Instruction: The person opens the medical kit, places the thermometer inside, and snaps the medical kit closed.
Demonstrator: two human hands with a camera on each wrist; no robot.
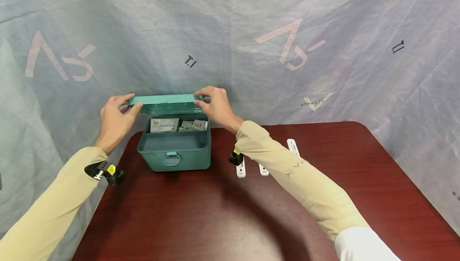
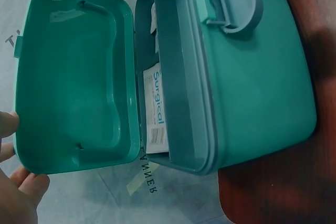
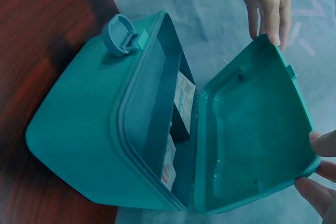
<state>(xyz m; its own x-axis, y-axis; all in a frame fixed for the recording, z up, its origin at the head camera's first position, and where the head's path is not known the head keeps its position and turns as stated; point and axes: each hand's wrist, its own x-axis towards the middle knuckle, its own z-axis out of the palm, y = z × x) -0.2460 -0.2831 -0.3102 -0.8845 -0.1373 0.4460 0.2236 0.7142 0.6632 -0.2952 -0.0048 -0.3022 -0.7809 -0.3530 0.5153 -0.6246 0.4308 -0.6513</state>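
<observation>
A teal storage box (image 1: 187, 159) stands at the table's far left with its hinged lid (image 1: 165, 100) raised. My left hand (image 1: 116, 119) pinches the lid's left corner between thumb and fingers. At the opposite corner my right hand (image 1: 216, 103) grips the lid the same way. Inside the box, a white packet marked "Surgical" (image 1: 164, 125) lies in the back compartment, beside several small white packages (image 1: 194, 125). The front tray (image 1: 172, 143) holds nothing visible. A grey-blue latch ring (image 2: 239, 3) hangs on the front face.
White test-cassette-like strips lie right of the box on the dark red table (image 1: 201, 213): one strip (image 1: 241, 170), another strip (image 1: 264, 170) partly under my right forearm, a third strip (image 1: 292, 146) farther back. A grey printed cloth (image 1: 230, 33) hangs close behind the box.
</observation>
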